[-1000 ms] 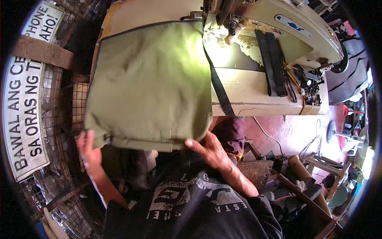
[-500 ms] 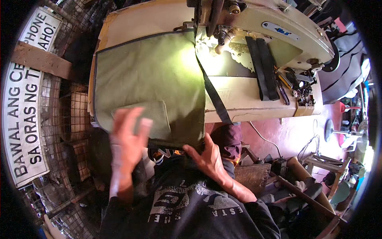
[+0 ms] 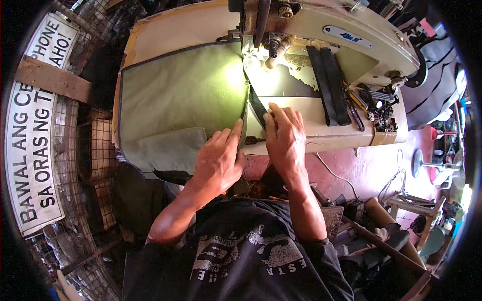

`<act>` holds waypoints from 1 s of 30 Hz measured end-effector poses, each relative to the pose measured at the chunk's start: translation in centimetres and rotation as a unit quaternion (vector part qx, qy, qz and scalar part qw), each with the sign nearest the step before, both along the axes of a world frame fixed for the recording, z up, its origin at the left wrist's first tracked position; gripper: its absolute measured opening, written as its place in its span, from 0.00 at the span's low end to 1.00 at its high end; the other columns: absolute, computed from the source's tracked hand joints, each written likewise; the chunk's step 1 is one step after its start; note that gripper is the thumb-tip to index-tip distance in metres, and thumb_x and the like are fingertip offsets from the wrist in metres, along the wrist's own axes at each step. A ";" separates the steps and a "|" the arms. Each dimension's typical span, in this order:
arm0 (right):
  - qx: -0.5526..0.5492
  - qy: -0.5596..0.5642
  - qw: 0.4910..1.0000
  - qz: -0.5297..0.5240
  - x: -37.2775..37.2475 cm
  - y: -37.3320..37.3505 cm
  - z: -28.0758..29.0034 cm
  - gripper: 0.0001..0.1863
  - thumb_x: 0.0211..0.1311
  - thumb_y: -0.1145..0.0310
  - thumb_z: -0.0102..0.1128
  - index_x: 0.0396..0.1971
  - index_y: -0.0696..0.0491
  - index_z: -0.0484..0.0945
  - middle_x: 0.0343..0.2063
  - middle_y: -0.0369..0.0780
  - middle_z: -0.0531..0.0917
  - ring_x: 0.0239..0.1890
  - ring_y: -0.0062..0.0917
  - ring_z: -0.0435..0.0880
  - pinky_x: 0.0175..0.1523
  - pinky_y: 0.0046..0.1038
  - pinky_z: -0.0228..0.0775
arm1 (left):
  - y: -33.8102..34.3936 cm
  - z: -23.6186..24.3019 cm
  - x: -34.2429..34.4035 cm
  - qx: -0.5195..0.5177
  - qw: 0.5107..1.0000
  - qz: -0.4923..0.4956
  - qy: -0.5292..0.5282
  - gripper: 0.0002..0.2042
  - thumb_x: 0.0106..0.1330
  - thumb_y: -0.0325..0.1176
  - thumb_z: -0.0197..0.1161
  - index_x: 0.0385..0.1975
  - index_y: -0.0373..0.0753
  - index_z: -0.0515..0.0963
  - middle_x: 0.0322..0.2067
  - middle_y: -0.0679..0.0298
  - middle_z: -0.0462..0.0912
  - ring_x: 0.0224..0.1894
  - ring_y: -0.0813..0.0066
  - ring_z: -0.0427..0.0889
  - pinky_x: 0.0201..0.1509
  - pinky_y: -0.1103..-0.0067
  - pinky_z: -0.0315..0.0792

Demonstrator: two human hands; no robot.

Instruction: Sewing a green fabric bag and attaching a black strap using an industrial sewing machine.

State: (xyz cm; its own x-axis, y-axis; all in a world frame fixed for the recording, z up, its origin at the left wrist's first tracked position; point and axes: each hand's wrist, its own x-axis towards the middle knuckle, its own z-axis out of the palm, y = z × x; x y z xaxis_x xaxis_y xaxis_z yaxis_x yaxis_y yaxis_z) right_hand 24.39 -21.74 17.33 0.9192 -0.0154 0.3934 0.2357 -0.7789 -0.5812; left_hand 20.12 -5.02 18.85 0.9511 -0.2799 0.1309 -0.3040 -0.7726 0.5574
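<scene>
A large olive green fabric panel [image 3: 175, 95] with dark edging and a sewn-on patch [image 3: 175, 145] lies on the machine table. Its right edge runs up under the lit needle area of a sewing machine [image 3: 311, 25]. My left hand [image 3: 218, 158] grips the panel's right edge near the table front, index finger stretched along that edge. A black binding strip [image 3: 257, 106] slants down from the needle area. My right hand [image 3: 286, 138] pinches this strip between thumb and fingers, just right of the panel. The strip's lower end is hidden by the hand.
Two folded dark strips [image 3: 329, 85] lie on the table's right side, beside pliers [image 3: 355, 115] and a tray of small metal parts [image 3: 386, 118]. Left stands a wire mesh wall with a white sign [image 3: 35, 130]. Wooden frames [image 3: 416, 215] stand at lower right.
My left hand has moved right from above the patch to the panel's edge. My right hand has left the near corner and moved up to hold the black strip.
</scene>
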 end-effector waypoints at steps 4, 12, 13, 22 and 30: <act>0.042 0.039 0.998 0.011 0.3 0.9 -1.4 0.10 0.64 0.70 0.59 0.42 0.54 0.83 0.28 0.44 0.81 0.35 0.40 0.79 0.47 0.41 0.70 | -0.8 0.1 0.6 0.046 0.999 -0.016 -0.019 0.28 0.60 0.30 0.64 0.60 0.28 0.69 0.37 0.49 0.77 0.44 0.50 0.78 0.50 0.63 0.74; 0.048 0.052 0.997 0.021 0.2 1.3 -0.5 0.10 0.63 0.72 0.60 0.40 0.58 0.85 0.29 0.48 0.83 0.33 0.42 0.81 0.42 0.40 0.72 | -1.1 -0.2 1.2 0.096 0.993 -0.065 -0.034 0.31 0.57 0.39 0.69 0.58 0.28 0.72 0.39 0.52 0.75 0.45 0.55 0.76 0.52 0.65 0.71; 0.048 0.052 0.997 0.022 0.1 1.4 -0.5 0.10 0.63 0.72 0.60 0.40 0.58 0.85 0.29 0.48 0.83 0.33 0.42 0.81 0.42 0.40 0.72 | -0.8 0.0 1.5 0.094 0.992 -0.069 -0.037 0.31 0.57 0.39 0.69 0.58 0.28 0.72 0.39 0.52 0.75 0.45 0.55 0.76 0.52 0.65 0.71; -0.028 0.081 0.996 0.011 -0.3 2.4 0.3 0.07 0.65 0.69 0.57 0.39 0.54 0.81 0.25 0.46 0.81 0.32 0.42 0.81 0.39 0.43 0.73 | 4.6 -1.4 11.0 0.126 0.978 -0.097 -0.132 0.19 0.63 0.38 0.62 0.53 0.38 0.78 0.56 0.50 0.73 0.63 0.51 0.68 0.71 0.61 0.62; -0.054 0.116 0.991 0.033 -0.3 3.5 0.5 0.03 0.60 0.73 0.56 0.32 0.55 0.76 0.25 0.47 0.79 0.33 0.44 0.82 0.37 0.46 0.74 | 5.9 -2.3 12.9 0.093 0.962 -0.182 -0.181 0.23 0.63 0.40 0.63 0.57 0.39 0.74 0.59 0.49 0.71 0.66 0.48 0.67 0.75 0.54 0.54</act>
State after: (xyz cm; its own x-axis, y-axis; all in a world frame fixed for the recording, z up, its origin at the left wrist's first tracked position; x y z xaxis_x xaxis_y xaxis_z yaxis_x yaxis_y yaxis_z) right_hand 24.05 -18.28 17.81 0.9827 0.0790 0.1676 0.1586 -0.8262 -0.5405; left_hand 33.02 0.84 16.51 0.6872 -0.6366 0.3501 -0.7215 -0.6542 0.2267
